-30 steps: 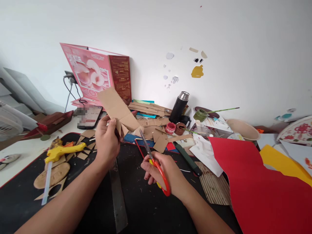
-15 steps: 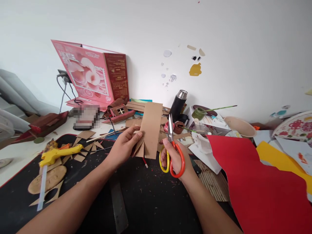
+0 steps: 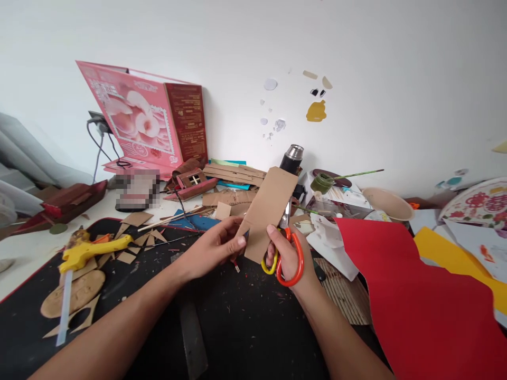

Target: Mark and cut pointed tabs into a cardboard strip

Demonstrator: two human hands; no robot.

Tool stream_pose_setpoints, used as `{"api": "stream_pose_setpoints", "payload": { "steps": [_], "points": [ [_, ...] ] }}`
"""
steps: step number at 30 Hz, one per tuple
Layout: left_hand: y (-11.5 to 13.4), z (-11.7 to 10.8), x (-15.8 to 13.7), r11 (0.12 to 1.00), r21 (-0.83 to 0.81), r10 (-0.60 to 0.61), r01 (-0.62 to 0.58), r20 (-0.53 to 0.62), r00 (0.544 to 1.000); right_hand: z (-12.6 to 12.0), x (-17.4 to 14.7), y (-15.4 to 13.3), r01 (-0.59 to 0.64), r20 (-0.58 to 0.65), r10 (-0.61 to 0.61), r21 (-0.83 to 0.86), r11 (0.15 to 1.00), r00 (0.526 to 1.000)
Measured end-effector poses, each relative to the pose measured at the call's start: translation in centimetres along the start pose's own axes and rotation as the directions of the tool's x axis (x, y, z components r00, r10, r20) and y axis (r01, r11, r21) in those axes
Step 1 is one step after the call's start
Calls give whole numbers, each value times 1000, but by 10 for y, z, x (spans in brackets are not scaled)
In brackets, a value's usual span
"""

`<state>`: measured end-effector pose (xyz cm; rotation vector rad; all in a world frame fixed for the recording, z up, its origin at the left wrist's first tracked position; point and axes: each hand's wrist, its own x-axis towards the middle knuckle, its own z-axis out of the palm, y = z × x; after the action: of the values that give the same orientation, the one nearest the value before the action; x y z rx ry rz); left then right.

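A tan cardboard strip (image 3: pixel 266 211) is held up over the dark mat, tilted to the right, with a short cut at its lower left edge. My left hand (image 3: pixel 222 241) is at that edge, thumb in front and fingertips partly hidden, closed on the cardboard. In my right hand (image 3: pixel 285 253) are scissors (image 3: pixel 296 261) with one red and one yellow handle loop. My right thumb also presses on the strip's lower right part. The blades point up and are partly hidden behind the cardboard.
A yellow hot glue gun (image 3: pixel 93 249) lies left among cardboard scraps (image 3: pixel 127 257). A metal ruler (image 3: pixel 193 338) rests in front. Behind stand a pink box (image 3: pixel 138 116) and a black flask (image 3: pixel 291 161). Red paper (image 3: pixel 420 290) covers the right side.
The cardboard strip has swung from nearly upright to a rightward tilt and moved right, against my right thumb and over the blades. My left hand has shifted slightly right and down.
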<state>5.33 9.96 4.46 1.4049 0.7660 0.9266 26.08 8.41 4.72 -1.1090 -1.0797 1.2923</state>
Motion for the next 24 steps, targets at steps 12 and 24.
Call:
{"api": "stream_pose_setpoints", "payload": {
  "steps": [12,24],
  "points": [
    [-4,-5,2,995,97,-6,4,12,1000,-2,1,2,50,-40,-49,35,998,998],
    [-6,-11,3,935,350,97,-54,-107,990,-3,-3,2,112,-47,-111,11,994,993]
  ]
}}
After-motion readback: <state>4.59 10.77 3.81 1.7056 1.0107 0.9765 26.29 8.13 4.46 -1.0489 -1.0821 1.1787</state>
